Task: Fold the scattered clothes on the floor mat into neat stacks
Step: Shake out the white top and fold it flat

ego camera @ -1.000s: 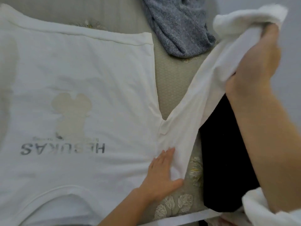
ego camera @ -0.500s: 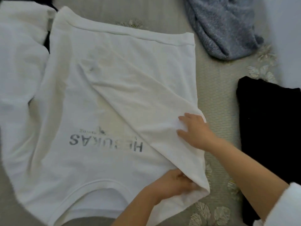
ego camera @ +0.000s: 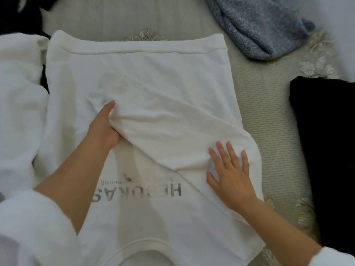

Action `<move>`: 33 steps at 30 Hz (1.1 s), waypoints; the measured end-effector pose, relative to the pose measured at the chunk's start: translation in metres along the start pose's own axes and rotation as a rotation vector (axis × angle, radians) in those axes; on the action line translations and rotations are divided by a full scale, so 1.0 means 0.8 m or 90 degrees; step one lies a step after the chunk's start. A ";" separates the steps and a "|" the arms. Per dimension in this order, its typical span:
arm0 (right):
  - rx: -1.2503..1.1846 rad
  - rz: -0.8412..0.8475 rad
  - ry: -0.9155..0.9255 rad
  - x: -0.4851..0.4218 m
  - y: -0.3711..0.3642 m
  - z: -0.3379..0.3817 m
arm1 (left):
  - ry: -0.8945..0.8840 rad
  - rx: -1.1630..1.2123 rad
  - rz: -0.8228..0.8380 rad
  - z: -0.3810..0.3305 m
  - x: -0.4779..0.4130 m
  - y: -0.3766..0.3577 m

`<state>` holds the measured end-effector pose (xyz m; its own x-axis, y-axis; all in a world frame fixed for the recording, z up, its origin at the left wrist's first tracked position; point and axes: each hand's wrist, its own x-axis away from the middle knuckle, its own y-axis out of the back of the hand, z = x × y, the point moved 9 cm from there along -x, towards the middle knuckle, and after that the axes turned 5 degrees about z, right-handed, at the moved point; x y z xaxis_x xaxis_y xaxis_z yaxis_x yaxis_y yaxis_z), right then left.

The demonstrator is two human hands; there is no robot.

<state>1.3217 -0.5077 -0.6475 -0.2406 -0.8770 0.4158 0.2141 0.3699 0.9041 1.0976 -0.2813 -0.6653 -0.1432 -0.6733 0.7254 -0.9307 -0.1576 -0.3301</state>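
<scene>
My left grip (ego camera: 104, 129) pinches the sleeve (ego camera: 172, 121) folded across the shirt (ego camera: 153, 70), right grip (ego camera: 228, 175) spread flat; grey knit (ego camera: 259, 25) unfolded.

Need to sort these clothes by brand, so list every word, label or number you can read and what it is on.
"HEBUKAS": large grey print on the white T-shirt, upside down to the camera, last letter partly behind the left forearm.
Small line beside that print: too blurred to read.
Grey knit garment and black garment: no text shows.

Left hand (ego camera: 106, 129) pinching, right hand (ego camera: 230, 177) flat, fingers spread
</scene>
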 end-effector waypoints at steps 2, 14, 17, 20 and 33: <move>-0.006 -0.017 0.001 0.001 0.008 0.003 | -0.017 -0.016 0.024 -0.022 -0.012 -0.020; -0.009 0.015 -0.019 -0.012 -0.024 0.030 | -0.259 -0.636 -0.259 -0.123 -0.035 0.065; -0.021 0.006 -0.043 -0.012 -0.032 0.031 | -0.377 -0.893 -0.143 -0.057 -0.008 0.036; -0.038 -0.014 -0.035 -0.008 -0.030 0.039 | -0.418 -1.095 0.048 0.035 0.033 0.026; -0.030 0.000 0.206 0.005 -0.039 0.271 | -0.506 -1.015 -0.087 -0.018 0.169 0.184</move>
<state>1.1089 -0.4561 -0.6526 0.0711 -0.9320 0.3555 0.2595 0.3614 0.8956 0.9365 -0.3852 -0.6076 -0.3131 -0.9445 0.0990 -0.3838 0.2212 0.8965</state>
